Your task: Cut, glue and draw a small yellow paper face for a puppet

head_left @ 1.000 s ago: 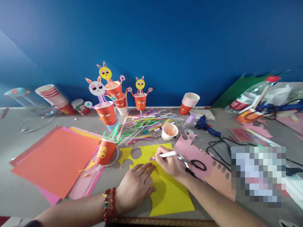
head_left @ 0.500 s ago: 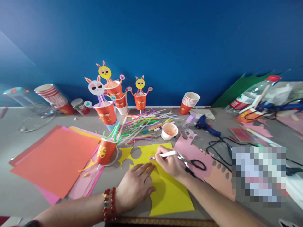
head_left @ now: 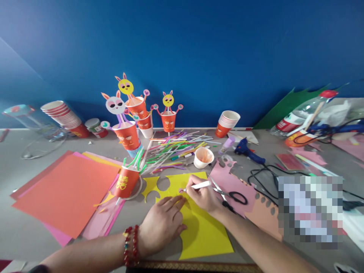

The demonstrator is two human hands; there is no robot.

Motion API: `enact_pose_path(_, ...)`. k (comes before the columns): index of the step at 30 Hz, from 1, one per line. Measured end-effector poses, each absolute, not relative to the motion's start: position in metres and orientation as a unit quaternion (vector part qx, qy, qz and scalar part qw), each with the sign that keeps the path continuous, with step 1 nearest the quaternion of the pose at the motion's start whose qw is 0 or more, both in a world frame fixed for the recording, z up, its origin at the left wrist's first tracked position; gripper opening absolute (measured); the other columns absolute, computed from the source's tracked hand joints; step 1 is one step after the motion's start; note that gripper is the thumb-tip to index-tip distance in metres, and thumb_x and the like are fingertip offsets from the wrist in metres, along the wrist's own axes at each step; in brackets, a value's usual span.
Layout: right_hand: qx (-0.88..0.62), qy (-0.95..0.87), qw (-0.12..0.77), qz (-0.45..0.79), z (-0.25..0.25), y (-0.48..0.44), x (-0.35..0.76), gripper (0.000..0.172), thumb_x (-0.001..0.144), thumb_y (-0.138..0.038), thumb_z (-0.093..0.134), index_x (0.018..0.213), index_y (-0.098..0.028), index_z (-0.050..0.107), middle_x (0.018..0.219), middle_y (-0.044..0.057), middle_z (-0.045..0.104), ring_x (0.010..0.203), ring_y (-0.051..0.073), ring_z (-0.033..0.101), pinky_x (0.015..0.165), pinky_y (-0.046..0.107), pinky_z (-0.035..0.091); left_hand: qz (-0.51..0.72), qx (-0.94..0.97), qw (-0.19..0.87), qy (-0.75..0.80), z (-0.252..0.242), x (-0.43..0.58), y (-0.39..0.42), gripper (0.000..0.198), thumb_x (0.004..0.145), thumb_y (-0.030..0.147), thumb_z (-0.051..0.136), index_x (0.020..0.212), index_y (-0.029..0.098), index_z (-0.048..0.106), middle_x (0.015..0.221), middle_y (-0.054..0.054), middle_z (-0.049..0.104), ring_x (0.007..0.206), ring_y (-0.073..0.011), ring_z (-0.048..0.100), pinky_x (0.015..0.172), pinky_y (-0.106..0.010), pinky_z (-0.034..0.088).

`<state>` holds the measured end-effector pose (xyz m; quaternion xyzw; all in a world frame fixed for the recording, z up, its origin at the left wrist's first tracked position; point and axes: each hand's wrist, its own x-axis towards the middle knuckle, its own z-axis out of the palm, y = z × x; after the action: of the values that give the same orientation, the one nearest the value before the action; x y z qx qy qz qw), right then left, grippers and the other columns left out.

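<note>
My right hand (head_left: 202, 196) grips a white pen (head_left: 199, 185), with its tip on a small pink paper piece (head_left: 181, 190). That piece lies on a yellow paper sheet (head_left: 204, 235) with round holes cut in its far edge. My left hand (head_left: 162, 223) rests flat on the yellow sheet, fingers stretched toward the pink piece. A red bead bracelet (head_left: 131, 244) circles my left wrist. Black-handled scissors (head_left: 231, 197) lie just right of my right hand on pink paper (head_left: 227, 180).
An orange cup (head_left: 126, 182) with green straws stands left of the yellow sheet, beside orange and pink paper sheets (head_left: 65, 193). Behind lie loose straws (head_left: 173, 151), a white cup (head_left: 203, 157), bunny cup figures (head_left: 127, 125), cup stacks (head_left: 227, 123), a blue glue gun (head_left: 247, 151) and cables.
</note>
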<state>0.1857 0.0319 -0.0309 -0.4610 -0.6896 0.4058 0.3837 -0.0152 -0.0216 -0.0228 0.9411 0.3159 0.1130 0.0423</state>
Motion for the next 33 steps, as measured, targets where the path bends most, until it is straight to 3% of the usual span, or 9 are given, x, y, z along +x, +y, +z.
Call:
enact_pose_path(5,-0.46,-0.688,0.397,0.397,-0.0291,0.0321,0.1859,0.022,0.09,-0.019,0.051,0.069,-0.024,0.043,0.061,-0.005,0.055,0.056,0.014,0.062,0.051,0.02,0.044,0.111,0.941,0.042,0.315,-0.0217,-0.0157,-0.0214,0.025,0.094,0.039,0.063,0.091,0.015,0.067,0.133,-0.011,0.066,0.128,-0.0274,0.058,0.102,-0.041,0.049)
enact_pose_path(33,-0.453,-0.708,0.378,0.389,-0.0318,0.0325,0.1862,0.02,0.091,-0.022,0.055,0.071,-0.024,0.051,0.066,-0.002,0.067,0.065,0.018,0.069,0.056,0.023,0.049,0.103,0.941,0.048,0.318,-0.021,-0.0152,-0.0211,0.024,0.094,0.039,0.064,0.092,0.015,0.068,0.133,-0.011,0.065,0.129,-0.0267,0.057,0.102,-0.04,0.048)
